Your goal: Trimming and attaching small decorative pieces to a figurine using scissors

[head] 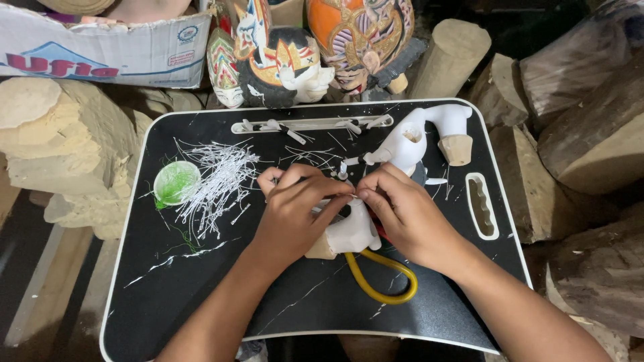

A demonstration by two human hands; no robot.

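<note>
Both hands meet mid-tabletop [201,295], forearms angling in from the near edge. Left hand [295,214] and right hand [402,214] have fingers pinched closed on the white carved piece [352,234]. Yellow loop [382,281] lies just near of it.

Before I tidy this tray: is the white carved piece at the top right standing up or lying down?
Lying down. The white carved piece rests on its side on the black tray, its bare wooden end pointing toward the tray's right edge.
</note>
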